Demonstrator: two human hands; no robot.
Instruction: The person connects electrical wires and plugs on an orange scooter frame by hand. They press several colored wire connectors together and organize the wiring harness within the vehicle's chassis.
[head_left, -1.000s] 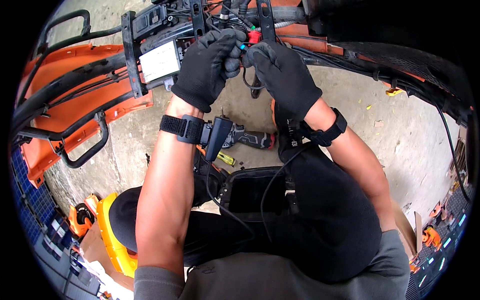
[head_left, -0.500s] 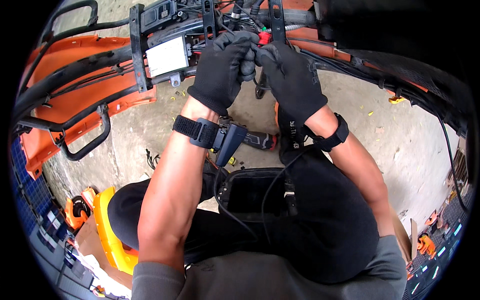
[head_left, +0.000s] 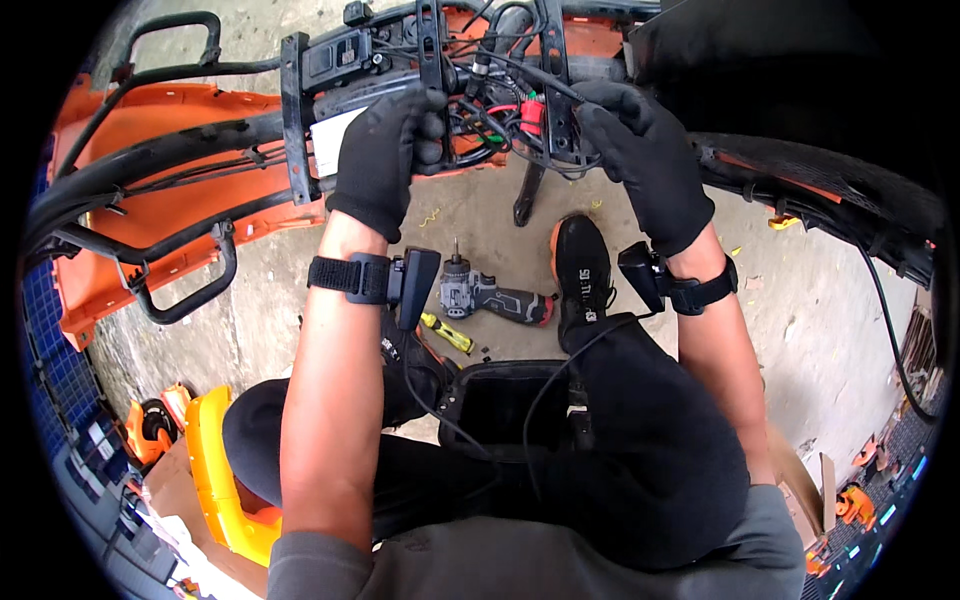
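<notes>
Both hands wear dark gloves and are raised at the vehicle's black frame. My left hand [head_left: 385, 150] has its fingers curled, beside a black upright bracket [head_left: 432, 70] and in front of a white-labelled box [head_left: 330, 140]; what the fingers hold, if anything, is hidden. To the right, my right hand [head_left: 655, 160] is closed with thumb and fingers around a thin black cable [head_left: 535, 72] that stretches from the wiring bundle. Between the hands lie tangled wires [head_left: 482, 125] and a red connector [head_left: 531, 116], with small green pieces nearby.
A cordless drill [head_left: 495, 300] and a yellow-handled tool [head_left: 447, 333] lie on the concrete floor. An open black bin [head_left: 510, 372] sits between my legs. Orange body panels [head_left: 150, 230] flank the frame at left; a yellow part [head_left: 215, 480] rests by my left knee.
My hands were together near the red connector and have parted, left hand to the left, right hand to the right. The wires between them and the drill now show more fully.
</notes>
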